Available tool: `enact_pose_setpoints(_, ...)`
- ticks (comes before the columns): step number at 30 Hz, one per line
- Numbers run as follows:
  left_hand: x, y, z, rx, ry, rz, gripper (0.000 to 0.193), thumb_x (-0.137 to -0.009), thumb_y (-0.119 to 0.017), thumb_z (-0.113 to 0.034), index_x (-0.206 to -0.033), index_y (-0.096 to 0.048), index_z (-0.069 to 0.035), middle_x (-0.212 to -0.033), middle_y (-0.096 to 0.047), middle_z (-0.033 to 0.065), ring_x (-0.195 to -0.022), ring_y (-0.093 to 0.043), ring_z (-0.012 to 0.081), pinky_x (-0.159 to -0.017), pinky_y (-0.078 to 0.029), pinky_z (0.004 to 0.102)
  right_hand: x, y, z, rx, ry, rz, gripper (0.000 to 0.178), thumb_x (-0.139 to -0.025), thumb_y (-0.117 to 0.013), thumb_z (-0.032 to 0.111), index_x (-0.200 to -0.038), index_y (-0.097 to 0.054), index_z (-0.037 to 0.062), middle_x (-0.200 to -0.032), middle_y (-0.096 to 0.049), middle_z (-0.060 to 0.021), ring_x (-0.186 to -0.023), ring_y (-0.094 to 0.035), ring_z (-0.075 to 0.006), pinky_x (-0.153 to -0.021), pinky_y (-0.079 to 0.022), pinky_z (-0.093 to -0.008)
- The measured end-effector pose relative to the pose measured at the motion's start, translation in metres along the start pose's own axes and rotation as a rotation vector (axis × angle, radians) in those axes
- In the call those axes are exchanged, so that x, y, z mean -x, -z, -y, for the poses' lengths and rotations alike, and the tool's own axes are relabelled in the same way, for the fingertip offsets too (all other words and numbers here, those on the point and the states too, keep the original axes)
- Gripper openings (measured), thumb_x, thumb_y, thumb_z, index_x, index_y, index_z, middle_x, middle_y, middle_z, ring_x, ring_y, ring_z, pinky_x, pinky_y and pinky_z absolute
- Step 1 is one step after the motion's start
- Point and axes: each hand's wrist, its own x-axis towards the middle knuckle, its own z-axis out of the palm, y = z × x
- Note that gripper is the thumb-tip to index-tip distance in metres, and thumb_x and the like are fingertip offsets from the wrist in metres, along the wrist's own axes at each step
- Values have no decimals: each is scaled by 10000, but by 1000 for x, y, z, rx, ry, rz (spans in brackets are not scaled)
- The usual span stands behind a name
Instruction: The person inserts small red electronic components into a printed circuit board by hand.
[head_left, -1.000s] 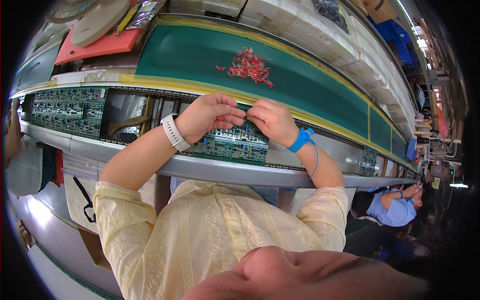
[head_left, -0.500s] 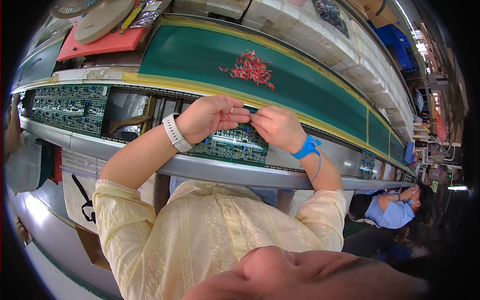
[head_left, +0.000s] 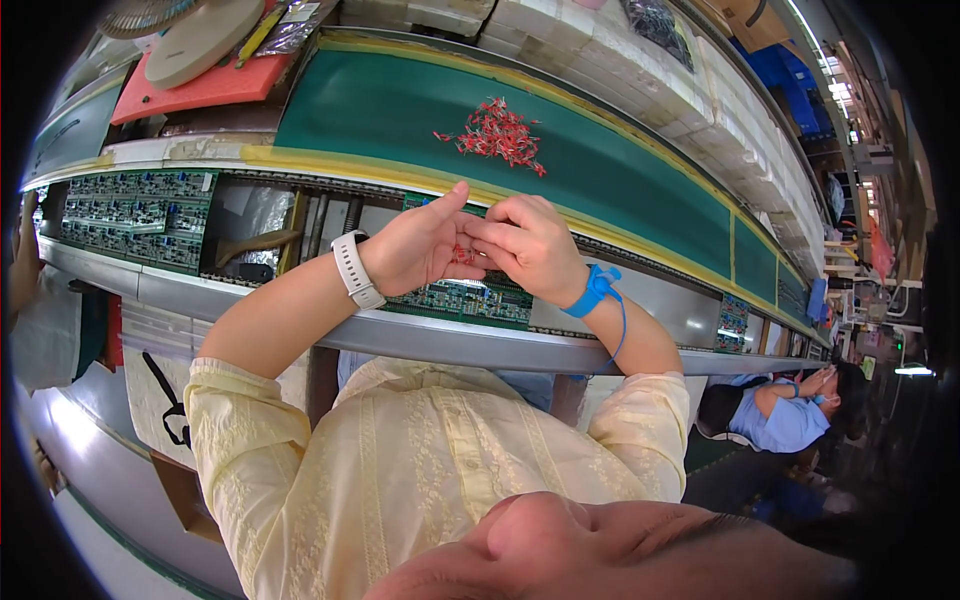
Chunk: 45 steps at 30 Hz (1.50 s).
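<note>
My left hand [head_left: 425, 245] is turned palm up over the green circuit board [head_left: 470, 303], fingers half curled. Small red electronic components with wire leads [head_left: 463, 255] lie in its palm. Reaching in from the right, my right hand [head_left: 530, 245] has its fingers pressed together at the left hand's fingers, beside those components; what they pinch is hidden. The board sits in the metal rail track beneath both hands, partly covered by them. Beyond it, a loose pile of the same red components [head_left: 500, 133] rests on the green mat [head_left: 370, 110].
More circuit boards [head_left: 140, 218] stand in the track at the left, and another board [head_left: 733, 325] lies along it to the right. A metal rail [head_left: 450, 345] runs in front of me. White foam blocks [head_left: 610, 70] line the far side. A co-worker [head_left: 785, 410] sits at the right.
My right hand has moved left and slightly down, from the far edge of the board to the left palm. My left thumb has lifted away from its fingers.
</note>
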Motion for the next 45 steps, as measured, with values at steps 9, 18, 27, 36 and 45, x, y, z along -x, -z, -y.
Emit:
enact_pose_setpoints(9,8,-14,-4,-191,-45,-148,344,-943,-373,-321,-1052,-502,-21,-1029,-601,106,-945,-600,174,-786,-489,271,6,4,-6,-523,-459,62,109,-728,-665,0,-816,-611,35,-817,-540,-51,-717,-520,-149,-642,-439,-264)
enact_pose_setpoints(18,6,-17,-5,-354,-28,-208,170,-920,-469,-164,-997,-495,-15,-1014,-599,116,-907,-612,169,-751,-496,260,7,9,-14,-535,-404,119,48,-779,-625,23,-820,-600,20,-844,-553,-51,-767,-540,-153,-714,-439,-263)
enact_pose_setpoints(27,5,-9,-7,-286,-106,-327,201,-873,-522,-94,-1045,-463,-11,-1033,-590,115,-915,-603,160,-760,-492,251,9,19,-31,-229,-359,313,65,-771,-594,38,-831,-568,34,-824,-539,-80,-765,-545,-228,-679,-452,-315)
enact_pose_setpoints(36,3,-7,-7,-246,-113,-325,193,-867,-516,-66,-1039,-452,-7,-1022,-593,124,-914,-606,165,-757,-493,247,9,14,-31,-83,-276,367,40,-760,-580,77,-793,-575,55,-813,-535,-79,-787,-547,-262,-674,-448,-360)
enact_pose_setpoints(45,4,-8,-7,-244,-114,-333,194,-868,-522,-73,-1036,-450,-9,-1024,-591,126,-917,-607,169,-751,-495,241,9,12,-30,-62,-307,390,57,-757,-567,108,-779,-599,66,-823,-549,-84,-826,-546,-277,-710,-441,-385)
